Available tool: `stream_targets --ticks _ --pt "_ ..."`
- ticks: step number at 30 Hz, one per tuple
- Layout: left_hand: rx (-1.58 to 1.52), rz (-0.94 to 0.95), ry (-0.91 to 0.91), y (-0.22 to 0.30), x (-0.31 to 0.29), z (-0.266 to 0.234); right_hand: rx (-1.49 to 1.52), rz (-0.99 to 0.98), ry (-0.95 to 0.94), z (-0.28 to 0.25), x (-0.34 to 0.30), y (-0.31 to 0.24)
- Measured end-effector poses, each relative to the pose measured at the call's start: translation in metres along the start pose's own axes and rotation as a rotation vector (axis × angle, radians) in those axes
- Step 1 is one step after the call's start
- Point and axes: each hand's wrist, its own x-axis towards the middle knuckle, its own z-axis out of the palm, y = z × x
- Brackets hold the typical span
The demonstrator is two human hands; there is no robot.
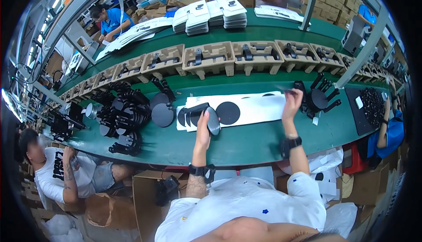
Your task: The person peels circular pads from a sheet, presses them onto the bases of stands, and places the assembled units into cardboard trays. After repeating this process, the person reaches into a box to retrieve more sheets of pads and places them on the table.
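Observation:
My left hand is closed around a black stand with a round base, tilted on its edge over the work table. Beneath it lie white backing sheets carrying flat black discs. My right hand is raised above the sheets' right end, its fingers pinched together. A small dark thing shows at its fingertips, too blurred to make out. Just right of that hand stand several black parts with a round plate.
Black stands are heaped at left, beside loose round bases. Moulded cardboard trays holding black parts line the far side. A dark mat with small black pieces lies at right, near a co-worker's arm. Another person sits at left.

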Motion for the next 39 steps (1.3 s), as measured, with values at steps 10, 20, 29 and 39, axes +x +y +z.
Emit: stream_targets --ticks 10,20,29,39 --pt "-0.266 0.165 -0.211 0.069 -0.054 0.078 0.178 0.514 -0.455 0.086 -0.107 -0.147" --pt "-0.32 0.168 -0.356 0.079 -0.067 0.078 0.282 0.687 -0.553 0.107 -0.123 -0.153" --pt "-0.324 0.19 -0.312 0.082 -0.069 0.071 0.301 0.669 -0.542 0.113 -0.132 -0.147" --pt "-0.31 0.206 -0.3 0.083 -0.07 0.057 0.241 0.652 -0.558 0.124 -0.14 -0.143"
